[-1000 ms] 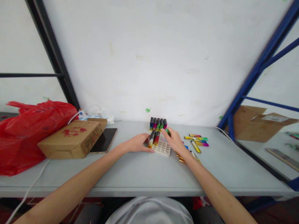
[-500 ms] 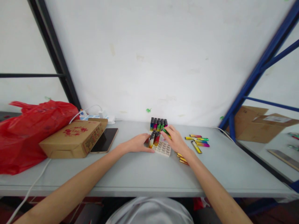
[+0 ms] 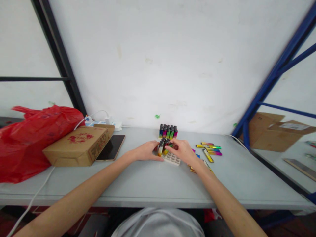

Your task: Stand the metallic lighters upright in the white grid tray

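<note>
Head view: your left hand [image 3: 145,152] lies flat, steadying the white plastic grid tray [image 3: 172,159] mid-table. Right hand [image 3: 181,150] pinches a rainbow-coloured lighter [image 3: 170,144] over a slot — keep it vertical, seat it fully w/o knocking neighbours.

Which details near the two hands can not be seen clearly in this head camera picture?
- Head view: whether the right hand pinches a lighter; its fingers cover the spot.
- Head view: how many cells of the white plastic grid tray are filled; both hands hide part of it.
- Head view: the left hand contact with the tray edge; too small to tell.
- Head view: the gold sticks beside the right wrist; partly hidden by it.
</note>
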Motion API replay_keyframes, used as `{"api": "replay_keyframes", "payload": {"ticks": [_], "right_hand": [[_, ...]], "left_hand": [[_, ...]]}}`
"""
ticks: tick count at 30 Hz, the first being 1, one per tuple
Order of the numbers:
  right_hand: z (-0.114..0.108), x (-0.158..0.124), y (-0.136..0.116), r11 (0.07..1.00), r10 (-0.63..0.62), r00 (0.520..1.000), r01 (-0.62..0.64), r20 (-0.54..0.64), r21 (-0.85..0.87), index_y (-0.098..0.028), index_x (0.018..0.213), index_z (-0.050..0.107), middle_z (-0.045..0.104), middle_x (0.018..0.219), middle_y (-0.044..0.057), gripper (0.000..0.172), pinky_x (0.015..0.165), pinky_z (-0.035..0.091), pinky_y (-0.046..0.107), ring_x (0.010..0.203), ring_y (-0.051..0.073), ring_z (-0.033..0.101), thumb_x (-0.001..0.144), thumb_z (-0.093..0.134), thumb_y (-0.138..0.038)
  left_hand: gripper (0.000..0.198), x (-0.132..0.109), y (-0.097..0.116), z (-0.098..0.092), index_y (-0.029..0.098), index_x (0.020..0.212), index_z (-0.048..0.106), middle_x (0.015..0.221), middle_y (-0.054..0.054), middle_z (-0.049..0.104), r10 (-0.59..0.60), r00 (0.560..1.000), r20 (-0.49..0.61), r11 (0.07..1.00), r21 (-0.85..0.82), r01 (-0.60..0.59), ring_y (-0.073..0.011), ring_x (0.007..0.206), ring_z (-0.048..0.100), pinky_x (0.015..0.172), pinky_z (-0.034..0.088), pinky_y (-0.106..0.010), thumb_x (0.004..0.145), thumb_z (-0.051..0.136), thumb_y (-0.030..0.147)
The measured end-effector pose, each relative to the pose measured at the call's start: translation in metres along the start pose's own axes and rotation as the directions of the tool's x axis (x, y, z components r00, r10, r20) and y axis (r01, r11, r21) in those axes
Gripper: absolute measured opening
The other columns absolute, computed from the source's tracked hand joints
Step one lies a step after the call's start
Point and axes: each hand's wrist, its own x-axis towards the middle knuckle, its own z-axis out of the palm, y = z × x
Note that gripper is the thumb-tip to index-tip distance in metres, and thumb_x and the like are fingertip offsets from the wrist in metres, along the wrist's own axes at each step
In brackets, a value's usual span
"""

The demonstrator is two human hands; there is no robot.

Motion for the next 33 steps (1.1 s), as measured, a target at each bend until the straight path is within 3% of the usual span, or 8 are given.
{"api": "replay_keyframes", "payload": {"ticks": [8,12,18,21,24,27,29,33], "right_hand": [[0.001,0.001,0.002,0.997,-0.078,0.994,0.078,0.072,0.002,-0.021,0.088,0.069,0.07,0.075,0.0,0.028,0.061,0.035,0.026,0.063,0.015,0.057,0.094,0.071,-0.049],[0.001,0.002,0.0,0.991,-0.09,0.993,0.097,0.078,-0.092,-0.022,0.091,0.072,0.072,0.079,0.002,0.026,0.061,0.034,0.026,0.066,0.016,0.06,0.095,0.071,-0.048],[0.012,0.001,-0.008,0.972,0.006,0.996,0.016,0.091,-0.234,-0.022,0.069,0.069,0.067,0.064,0.003,0.041,0.055,0.029,0.028,0.056,0.017,0.055,0.089,0.074,-0.057],[0.005,0.002,-0.006,0.973,-0.007,0.996,0.026,0.084,-0.229,-0.023,0.068,0.068,0.065,0.062,0.003,0.05,0.056,0.029,0.028,0.056,0.017,0.055,0.097,0.06,-0.063],[-0.014,0.003,0.011,0.95,0.049,0.998,-0.056,-0.03,-0.307,-0.022,0.074,0.07,0.069,0.068,0.005,0.056,0.061,0.033,0.028,0.062,0.018,0.059,0.106,0.043,-0.058],[-0.035,0.002,0.044,0.898,0.165,0.979,-0.2,-0.121,-0.392,-0.02,0.092,0.074,0.076,0.085,0.009,0.04,0.071,0.04,0.028,0.079,0.021,0.067,0.107,0.048,-0.046],[-0.045,0.0,0.067,0.869,0.229,0.97,-0.242,-0.084,-0.431,-0.016,0.106,0.074,0.078,0.101,0.012,0.026,0.08,0.044,0.028,0.092,0.022,0.07,0.103,0.058,-0.036],[-0.054,-0.005,0.094,0.824,0.352,0.933,-0.274,0.07,-0.496,-0.014,0.106,0.077,0.078,0.107,0.014,0.03,0.082,0.046,0.03,0.097,0.025,0.071,0.095,0.07,-0.041]], "left_hand": [[0.058,0.0,0.001,0.0,0.021,0.098,0.063,0.096,-0.005,0.07,0.007,1.0,-0.005,0.999,-0.038,-0.007,-0.0268,0.085,0.065,0.075,0.049,-0.035,0.071,0.079,0.07],[0.058,0.0,0.0,0.0,0.021,0.098,0.063,0.096,-0.005,0.069,0.009,1.0,-0.002,1.0,-0.028,-0.009,-0.0267,0.085,0.065,0.075,0.049,-0.035,0.072,0.079,0.069],[0.058,0.001,-0.001,0.0,0.02,0.099,0.063,0.093,-0.005,0.068,0.004,1.0,-0.008,1.0,-0.003,-0.004,-0.0261,0.082,0.064,0.073,0.049,-0.035,0.071,0.079,0.069],[0.058,0.001,0.0,0.0,0.02,0.1,0.063,0.095,-0.006,0.069,0.006,1.0,-0.01,1.0,0.001,-0.006,-0.0268,0.085,0.064,0.076,0.05,-0.035,0.072,0.078,0.068],[0.06,0.0,0.002,-0.001,0.02,0.1,0.063,0.097,-0.006,0.069,0.0,1.0,-0.009,1.0,0.009,0.0,-0.0274,0.087,0.065,0.077,0.05,-0.036,0.072,0.077,0.071],[0.061,0.0,0.003,-0.002,0.02,0.099,0.062,0.098,-0.007,0.069,-0.007,1.0,0.009,1.0,0.02,0.006,-0.0276,0.088,0.065,0.076,0.05,-0.036,0.073,0.076,0.073],[0.062,0.0,0.004,-0.003,0.019,0.098,0.061,0.099,-0.008,0.069,-0.016,1.0,0.019,1.0,0.027,0.016,-0.0275,0.088,0.064,0.076,0.05,-0.035,0.073,0.075,0.074],[0.062,-0.001,0.005,-0.003,0.02,0.1,0.063,0.1,-0.007,0.068,-0.018,1.0,0.012,1.0,-0.01,0.018,-0.0268,0.088,0.064,0.076,0.05,-0.035,0.071,0.076,0.073]]}}
